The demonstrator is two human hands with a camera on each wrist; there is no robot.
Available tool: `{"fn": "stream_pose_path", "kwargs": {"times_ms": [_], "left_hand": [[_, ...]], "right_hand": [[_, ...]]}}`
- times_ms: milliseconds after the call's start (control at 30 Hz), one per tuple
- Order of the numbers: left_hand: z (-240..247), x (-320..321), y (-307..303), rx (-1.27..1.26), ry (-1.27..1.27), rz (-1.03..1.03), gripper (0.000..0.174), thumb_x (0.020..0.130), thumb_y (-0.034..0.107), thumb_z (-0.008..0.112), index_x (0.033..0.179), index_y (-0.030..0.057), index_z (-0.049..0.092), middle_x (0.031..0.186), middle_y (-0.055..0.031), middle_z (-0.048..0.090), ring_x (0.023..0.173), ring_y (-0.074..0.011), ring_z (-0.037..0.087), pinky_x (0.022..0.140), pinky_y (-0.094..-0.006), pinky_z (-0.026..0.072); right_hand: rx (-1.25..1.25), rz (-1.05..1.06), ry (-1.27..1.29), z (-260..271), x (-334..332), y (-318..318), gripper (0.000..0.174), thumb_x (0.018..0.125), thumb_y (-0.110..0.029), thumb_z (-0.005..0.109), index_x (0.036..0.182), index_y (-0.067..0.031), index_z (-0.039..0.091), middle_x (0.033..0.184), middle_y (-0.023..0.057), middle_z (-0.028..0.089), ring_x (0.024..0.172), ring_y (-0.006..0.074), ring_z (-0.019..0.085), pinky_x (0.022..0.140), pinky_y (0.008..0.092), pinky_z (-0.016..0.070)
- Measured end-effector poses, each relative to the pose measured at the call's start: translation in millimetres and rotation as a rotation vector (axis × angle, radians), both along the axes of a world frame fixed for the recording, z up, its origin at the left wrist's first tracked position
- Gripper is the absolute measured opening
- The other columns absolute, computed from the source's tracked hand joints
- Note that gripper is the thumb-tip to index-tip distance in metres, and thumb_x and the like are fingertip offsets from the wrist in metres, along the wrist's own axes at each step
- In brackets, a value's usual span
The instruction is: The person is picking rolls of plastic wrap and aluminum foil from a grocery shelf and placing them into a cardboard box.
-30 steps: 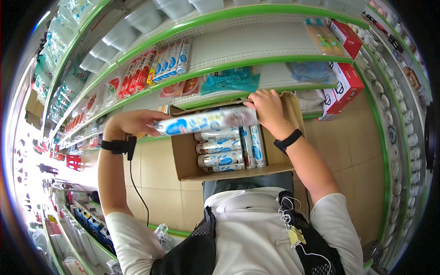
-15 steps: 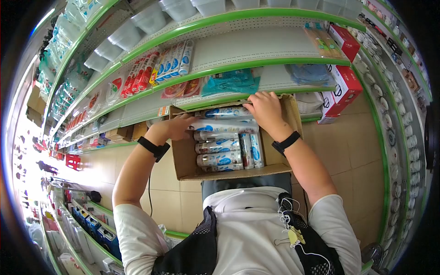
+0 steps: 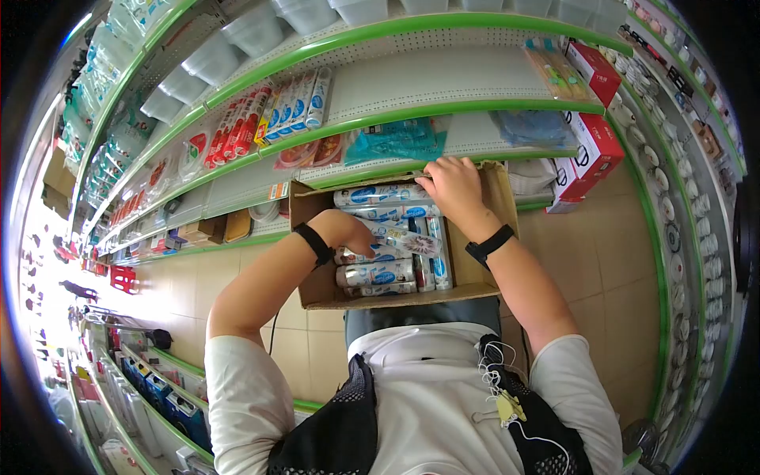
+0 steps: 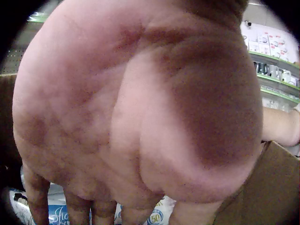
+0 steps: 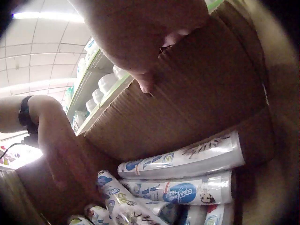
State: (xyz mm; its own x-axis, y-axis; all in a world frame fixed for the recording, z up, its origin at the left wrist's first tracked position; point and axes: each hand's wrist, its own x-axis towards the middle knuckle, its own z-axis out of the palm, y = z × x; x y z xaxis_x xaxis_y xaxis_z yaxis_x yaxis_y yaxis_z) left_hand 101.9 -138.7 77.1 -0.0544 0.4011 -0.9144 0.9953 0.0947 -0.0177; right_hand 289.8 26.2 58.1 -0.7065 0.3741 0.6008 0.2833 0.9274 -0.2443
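My left hand (image 3: 348,231) is inside the open cardboard box (image 3: 479,275), gripping one end of a blue-and-white wrapped roll (image 3: 412,240). That roll slants over the others, its free end pointing right. In the left wrist view, the palm hides most of the roll, and the fingers reach down over the printed wrappers. My right hand (image 3: 457,190) holds the far rim of the box near its right corner, thumb on the inner side in the right wrist view. Two rolls (image 5: 183,157) lie lengthwise along the far wall; several more (image 3: 376,274) fill the nearer part.
Behind the box, a green-edged shelf (image 3: 467,111) carries red rolls (image 3: 237,127), blue-and-white rolls (image 3: 305,103) and teal packets (image 3: 396,141). Red boxes (image 3: 590,146) stand at the shelf's right end. Tiled floor (image 3: 570,245) shows on both sides.
My left hand lowered a roll from above the box to its far side and let it go. It then moved nearer my body and right, and now grips a slanted roll. My right hand stays at the rim.
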Motion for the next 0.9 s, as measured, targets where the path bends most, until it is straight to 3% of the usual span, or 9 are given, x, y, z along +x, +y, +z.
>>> {"fn": "stream_pose_path", "kwargs": {"times_ms": [133,233,300,333,400,533,667,833,900], "left_hand": [[-20,-7,-1,-0.035,0.023,0.021,0.076,0.097,0.060,0.052,0.160,0.0188,0.043,0.164,-0.0126,0.041,0.148,-0.0368,0.042,0.118,-0.0479,0.0386],[-15,-2,-7,0.057,-0.042,0.036,0.081,0.099,0.060,0.052,0.163,0.0125,0.034,0.155,-0.0204,0.051,0.139,-0.0367,0.053,0.116,-0.0457,0.0394],[-14,0,-12,0.227,-0.004,-0.160,0.085,0.099,0.061,0.052,0.164,0.0111,0.029,0.162,-0.0199,0.042,0.143,-0.0373,0.049,0.117,-0.0464,0.0380],[-9,3,-12,0.225,-0.004,-0.159,0.085,0.099,0.061,0.052,0.164,0.0111,0.029,0.162,-0.0199,0.042,0.143,-0.0373,0.049,0.117,-0.0464,0.0380],[2,11,-8,0.164,-0.019,-0.026,0.087,0.099,0.063,0.051,0.165,0.0106,0.027,0.166,-0.0200,0.035,0.146,-0.0391,0.044,0.119,-0.0483,0.0365],[-3,15,-7,0.272,-0.083,0.104,0.089,0.099,0.066,0.048,0.164,0.0097,0.027,0.164,-0.0212,0.036,0.148,-0.0405,0.039,0.121,-0.0494,0.0349],[-41,-12,2,0.274,-0.055,0.036,0.081,0.101,0.063,0.047,0.160,0.0079,0.037,0.161,-0.0213,0.041,0.147,-0.0395,0.042,0.119,-0.0488,0.0362],[-12,-8,14,0.223,-0.082,0.072,0.073,0.103,0.061,0.046,0.151,0.0062,0.052,0.156,-0.0186,0.050,0.143,-0.0395,0.047,0.115,-0.0500,0.0394],[-5,-14,18,0.229,-0.186,0.073,0.068,0.100,0.062,0.048,0.139,0.0082,0.065,0.135,-0.0146,0.069,0.122,-0.0337,0.064,0.108,-0.0473,0.0452]], "right_hand": [[-0.019,0.000,-0.012,2,0,1,0.023,0.090,-0.031,0.075,0.087,-0.0080,0.072,0.085,0.0070,0.068,0.088,0.0266,0.064,0.080,0.0398,0.0416],[-0.016,0.006,0.016,0,1,1,0.023,0.090,-0.031,0.074,0.087,-0.0079,0.072,0.085,0.0070,0.069,0.089,0.0267,0.064,0.081,0.0400,0.0420],[-0.029,0.002,-0.015,2,0,2,0.023,0.091,-0.031,0.074,0.086,-0.0081,0.072,0.086,0.0070,0.069,0.089,0.0267,0.064,0.082,0.0403,0.0423],[-0.032,0.003,-0.016,2,0,1,0.023,0.091,-0.031,0.074,0.086,-0.0081,0.072,0.086,0.0070,0.069,0.089,0.0267,0.064,0.082,0.0403,0.0423],[-0.032,-0.004,-0.024,3,-1,1,0.023,0.091,-0.031,0.073,0.086,-0.0082,0.072,0.086,0.0069,0.069,0.090,0.0268,0.064,0.082,0.0404,0.0425],[-0.006,0.006,-0.004,-1,-3,2,0.023,0.091,-0.031,0.073,0.086,-0.0087,0.072,0.085,0.0067,0.069,0.090,0.0266,0.064,0.082,0.0403,0.0425],[-0.009,-0.002,-0.028,-1,-4,0,0.023,0.091,-0.031,0.073,0.086,-0.0092,0.072,0.085,0.0063,0.069,0.089,0.0264,0.064,0.082,0.0401,0.0425],[0.004,-0.014,-0.022,0,-5,1,0.023,0.091,-0.032,0.073,0.086,-0.0097,0.072,0.085,0.0059,0.068,0.089,0.0260,0.065,0.082,0.0399,0.0426],[-0.005,-0.018,-0.016,-3,-6,3,0.023,0.090,-0.032,0.074,0.086,-0.0101,0.072,0.085,0.0056,0.068,0.089,0.0256,0.065,0.082,0.0397,0.0426]]}}
